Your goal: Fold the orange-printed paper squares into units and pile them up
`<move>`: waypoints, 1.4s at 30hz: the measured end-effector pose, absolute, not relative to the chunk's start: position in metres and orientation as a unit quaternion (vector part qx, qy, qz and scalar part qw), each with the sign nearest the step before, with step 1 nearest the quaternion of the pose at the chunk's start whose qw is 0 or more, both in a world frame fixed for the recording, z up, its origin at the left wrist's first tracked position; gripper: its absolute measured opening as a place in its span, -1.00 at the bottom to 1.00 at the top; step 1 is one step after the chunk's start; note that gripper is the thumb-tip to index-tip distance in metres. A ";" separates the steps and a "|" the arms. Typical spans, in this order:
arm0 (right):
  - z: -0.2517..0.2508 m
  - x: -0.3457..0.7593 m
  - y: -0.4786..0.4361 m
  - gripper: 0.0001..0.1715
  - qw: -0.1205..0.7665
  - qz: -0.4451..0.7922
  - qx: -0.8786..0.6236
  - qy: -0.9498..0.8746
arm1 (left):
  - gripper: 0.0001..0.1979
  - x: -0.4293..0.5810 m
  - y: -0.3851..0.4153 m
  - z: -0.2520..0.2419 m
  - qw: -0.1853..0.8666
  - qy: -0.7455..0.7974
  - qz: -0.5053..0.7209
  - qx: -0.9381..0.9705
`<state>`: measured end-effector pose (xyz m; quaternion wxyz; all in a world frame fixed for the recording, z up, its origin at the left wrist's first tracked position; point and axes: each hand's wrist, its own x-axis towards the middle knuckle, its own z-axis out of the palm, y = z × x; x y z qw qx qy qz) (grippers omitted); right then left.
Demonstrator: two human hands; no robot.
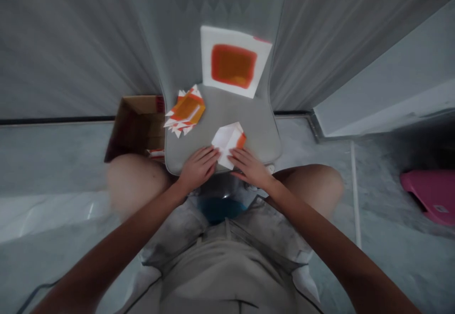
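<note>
Head view: my left hand [199, 168] and right hand [249, 166] lie flat, fingers spread, pinning the folded white-and-orange paper [227, 142] near the front edge of the gray chair seat [256, 129], apparently to stop it sliding. Folded pieces [185, 112] sit toward the seat's back left corner; an orange-printed sheet [232, 62] leans against the backrest, upright for reference perhaps.

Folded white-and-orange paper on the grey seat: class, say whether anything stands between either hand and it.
Nothing visible does: the left hand and right hand both touch the folded paper directly.
</note>
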<state>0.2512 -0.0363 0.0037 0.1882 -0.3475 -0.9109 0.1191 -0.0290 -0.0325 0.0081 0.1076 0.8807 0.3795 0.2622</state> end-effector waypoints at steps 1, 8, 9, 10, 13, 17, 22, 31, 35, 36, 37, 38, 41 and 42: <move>0.003 0.252 -0.038 -0.40 0.185 0.119 -0.346 -0.912 | -0.48 -0.029 -0.036 0.007 0.104 0.379 0.261 0.882; 0.003 0.256 -0.039 -0.64 0.243 0.115 -0.335 -0.903 | -0.45 -0.029 -0.050 0.004 0.073 0.360 0.219 0.904; 0.003 0.256 -0.039 -0.66 0.254 0.123 -0.339 -0.898 | -0.45 -0.029 -0.050 0.003 0.070 0.358 0.221 0.905; 0.004 0.255 -0.038 -0.68 0.264 0.133 -0.346 -0.891 | -0.46 -0.029 -0.050 0.003 0.068 0.355 0.224 0.905; 0.003 0.249 -0.035 -0.74 0.297 0.170 -0.382 -0.858 | -0.46 -0.031 -0.050 0.000 0.066 0.349 0.237 0.904; -0.002 0.236 -0.027 -0.78 0.344 0.188 -0.454 -0.801 | -0.42 -0.031 -0.052 -0.006 0.083 0.346 0.263 0.897; -0.007 0.221 -0.019 -0.76 0.359 0.169 -0.529 -0.750 | -0.38 -0.029 -0.054 -0.008 0.093 0.350 0.269 0.892; -0.013 0.215 -0.016 -0.78 0.368 0.172 -0.557 -0.724 | -0.40 -0.028 -0.055 -0.006 0.071 0.340 0.234 0.908; -0.011 0.220 -0.013 -0.80 0.356 0.193 -0.536 -0.741 | -0.43 -0.026 -0.055 -0.009 0.077 0.354 0.254 0.897; -0.010 0.222 -0.012 -0.80 0.356 0.198 -0.529 -0.744 | -0.43 -0.026 -0.054 -0.008 0.081 0.360 0.259 0.893; -0.009 0.223 -0.012 -0.81 0.357 0.202 -0.523 -0.747 | -0.44 -0.025 -0.054 -0.008 0.085 0.363 0.265 0.889; -0.008 0.224 -0.011 -0.81 0.359 0.206 -0.518 -0.749 | -0.44 -0.025 -0.054 -0.008 0.088 0.365 0.270 0.887; -0.005 0.224 -0.011 -0.83 0.355 0.212 -0.520 -0.748 | -0.43 -0.025 -0.054 -0.007 0.086 0.356 0.277 0.888; -0.003 0.223 -0.010 -0.84 0.350 0.213 -0.526 -0.745 | -0.42 -0.026 -0.054 -0.008 0.081 0.351 0.279 0.890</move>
